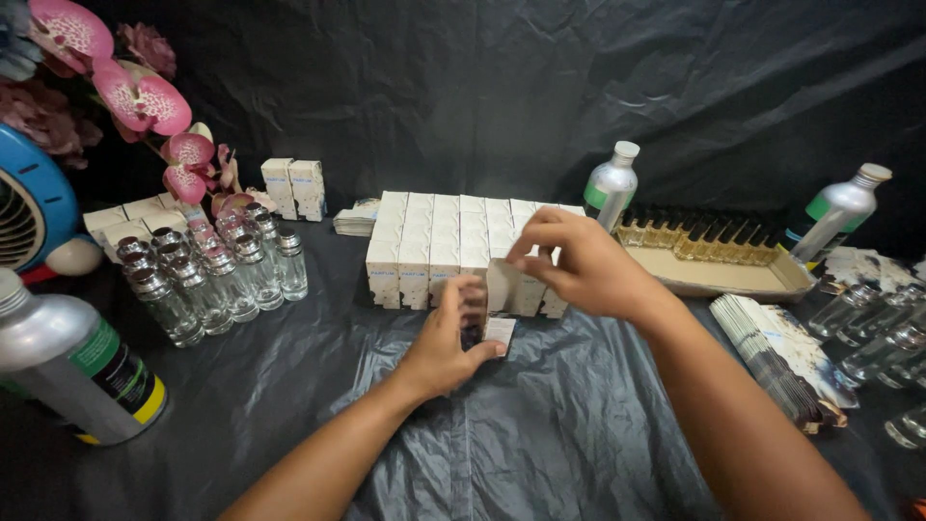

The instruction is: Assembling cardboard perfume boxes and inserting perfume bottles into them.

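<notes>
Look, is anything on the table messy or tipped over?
One silver bottle lies on its side at the left, while the others stand upright. The black sheet is wrinkled. Nothing looks spilled or broken.

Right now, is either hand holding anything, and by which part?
The left hand grips a small white box around its lower body, standing upright. The right hand pinches the box's open top flap between its fingertips.

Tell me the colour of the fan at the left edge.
Blue, with a pale grille; the fan shows in the head view.
</notes>
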